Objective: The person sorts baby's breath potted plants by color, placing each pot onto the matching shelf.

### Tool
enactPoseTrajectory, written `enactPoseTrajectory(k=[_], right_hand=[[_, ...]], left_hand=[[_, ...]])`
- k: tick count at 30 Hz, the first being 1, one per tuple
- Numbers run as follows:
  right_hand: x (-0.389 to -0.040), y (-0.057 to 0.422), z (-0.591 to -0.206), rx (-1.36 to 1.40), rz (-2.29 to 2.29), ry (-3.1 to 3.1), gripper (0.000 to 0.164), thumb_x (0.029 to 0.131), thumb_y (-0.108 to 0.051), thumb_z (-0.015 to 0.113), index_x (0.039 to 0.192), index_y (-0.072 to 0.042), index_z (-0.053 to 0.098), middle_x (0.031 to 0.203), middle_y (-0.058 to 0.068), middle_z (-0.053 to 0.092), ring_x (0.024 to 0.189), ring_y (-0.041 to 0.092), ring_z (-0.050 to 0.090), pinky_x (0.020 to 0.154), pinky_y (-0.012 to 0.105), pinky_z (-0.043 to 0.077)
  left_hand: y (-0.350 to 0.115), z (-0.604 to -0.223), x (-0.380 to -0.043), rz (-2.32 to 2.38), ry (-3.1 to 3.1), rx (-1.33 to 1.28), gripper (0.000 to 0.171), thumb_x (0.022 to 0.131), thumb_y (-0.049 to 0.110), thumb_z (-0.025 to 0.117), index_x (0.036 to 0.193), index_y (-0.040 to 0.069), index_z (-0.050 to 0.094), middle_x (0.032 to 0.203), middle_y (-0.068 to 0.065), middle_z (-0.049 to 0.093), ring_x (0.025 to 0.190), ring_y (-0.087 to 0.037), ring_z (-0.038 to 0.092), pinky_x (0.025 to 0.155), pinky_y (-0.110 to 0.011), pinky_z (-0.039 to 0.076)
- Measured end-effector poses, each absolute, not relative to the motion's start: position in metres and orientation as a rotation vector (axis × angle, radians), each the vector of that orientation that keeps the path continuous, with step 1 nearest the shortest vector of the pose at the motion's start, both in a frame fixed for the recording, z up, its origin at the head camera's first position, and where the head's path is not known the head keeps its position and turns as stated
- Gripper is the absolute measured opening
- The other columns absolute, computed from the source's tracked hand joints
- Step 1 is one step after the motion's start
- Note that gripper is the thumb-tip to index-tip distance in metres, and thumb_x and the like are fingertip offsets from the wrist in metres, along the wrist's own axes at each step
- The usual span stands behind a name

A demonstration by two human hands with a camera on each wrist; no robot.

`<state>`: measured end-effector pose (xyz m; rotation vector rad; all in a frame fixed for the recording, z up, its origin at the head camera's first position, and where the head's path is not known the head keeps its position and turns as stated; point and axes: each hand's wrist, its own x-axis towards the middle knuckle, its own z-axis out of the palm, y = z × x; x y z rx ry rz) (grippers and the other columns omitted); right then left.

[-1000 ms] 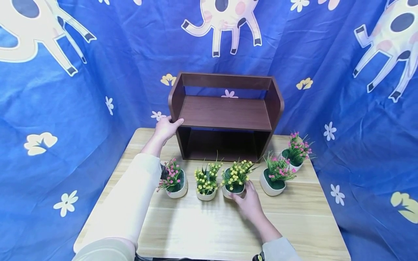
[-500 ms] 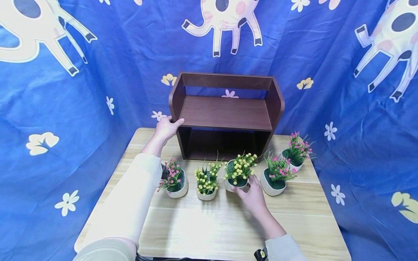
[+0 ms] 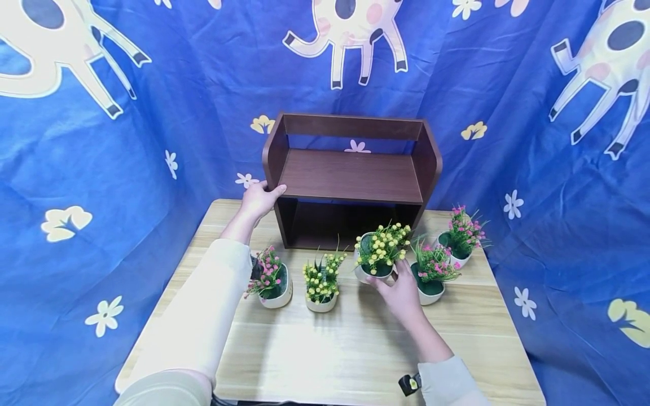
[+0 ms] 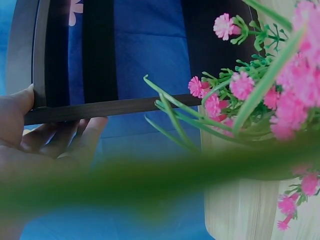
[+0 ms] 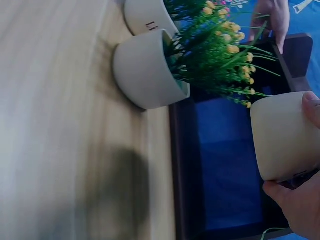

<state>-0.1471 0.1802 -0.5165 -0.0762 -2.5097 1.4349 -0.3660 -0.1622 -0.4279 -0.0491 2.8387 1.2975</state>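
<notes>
My right hand (image 3: 403,296) grips the white pot of a potted plant with yellow flowers (image 3: 381,254), lifted off the table in front of the dark brown shelf (image 3: 350,176). In the right wrist view, a thumb and finger clasp the held pot (image 5: 280,137) from its sides. My left hand (image 3: 258,200) holds the shelf's left side panel, the thumb on one face and the fingers (image 4: 90,137) on the other. Another yellow-flowered potted plant (image 3: 321,282) stands on the table to the left of the lifted one.
A pink-flowered potted plant (image 3: 274,282) stands by my left forearm. Two more pink ones, a nearer plant (image 3: 429,279) and a farther plant (image 3: 459,239), stand at the right. Blue patterned cloth (image 3: 167,169) surrounds the wooden table (image 3: 304,349).
My right hand has raised the yellow-flowered potted plant off the table and carried it to the right and towards the shelf. The left hand stays on the side panel.
</notes>
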Motion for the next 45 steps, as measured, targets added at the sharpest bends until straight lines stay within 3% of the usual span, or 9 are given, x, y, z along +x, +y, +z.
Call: enactPoseTrajectory(k=[7,15,23,32,37,45], right_hand=[[-0.155,0.184,-0.501,-0.072,1.458,-2.486,0.077,0.077,-0.030,0.088,0.139,-0.003,0.052,0.138,0.016,0.051,0.138,0.035,0.049,0.113,0.047,0.045],[-0.163,0.190,-0.484,-0.113,1.458,-2.478,0.076,0.076,-0.034,0.088,0.135,0.001,0.054,0.133,0.016,0.054,0.133,0.035,0.052,0.113,0.045,0.046],[-0.170,0.196,-0.470,-0.104,1.475,-2.426,0.078,0.076,-0.035,0.088,0.140,-0.006,0.051,0.136,0.015,0.053,0.132,0.035,0.056,0.114,0.045,0.045],[-0.184,0.201,-0.452,-0.022,1.545,-2.315,0.080,0.078,-0.029,0.088,0.147,-0.016,0.047,0.146,0.011,0.047,0.137,0.027,0.052,0.114,0.038,0.045],[-0.197,0.204,-0.443,0.028,1.461,-2.287,0.080,0.079,-0.026,0.087,0.147,-0.015,0.047,0.145,0.013,0.048,0.139,0.026,0.049,0.116,0.039,0.043],[-0.213,0.208,-0.433,0.012,1.388,-2.285,0.081,0.080,-0.034,0.086,0.149,-0.019,0.045,0.142,0.014,0.049,0.140,0.025,0.046,0.115,0.042,0.044]], left_hand=[[-0.163,-0.428,-0.364,1.298,2.834,-0.041,0.064,0.095,0.056,0.060,0.137,0.007,0.059,0.132,-0.022,0.063,0.124,-0.037,0.057,0.108,-0.052,0.045],[-0.162,-0.428,-0.363,1.315,2.836,-0.050,0.062,0.094,0.056,0.061,0.132,0.007,0.062,0.126,-0.021,0.066,0.119,-0.036,0.059,0.105,-0.051,0.046],[-0.163,-0.431,-0.364,1.371,2.803,-0.064,0.065,0.094,0.059,0.061,0.139,0.013,0.059,0.142,-0.018,0.059,0.135,-0.037,0.051,0.114,-0.052,0.041],[-0.162,-0.432,-0.361,1.392,2.814,-0.061,0.062,0.094,0.058,0.061,0.131,0.008,0.063,0.122,-0.021,0.067,0.113,-0.034,0.060,0.102,-0.048,0.048],[-0.163,-0.431,-0.361,1.387,2.807,-0.062,0.063,0.094,0.058,0.061,0.135,0.010,0.061,0.131,-0.021,0.064,0.122,-0.035,0.057,0.109,-0.051,0.044],[-0.164,-0.433,-0.364,1.425,2.760,-0.080,0.065,0.092,0.058,0.063,0.139,0.013,0.059,0.136,-0.019,0.062,0.121,-0.034,0.059,0.110,-0.050,0.045]])
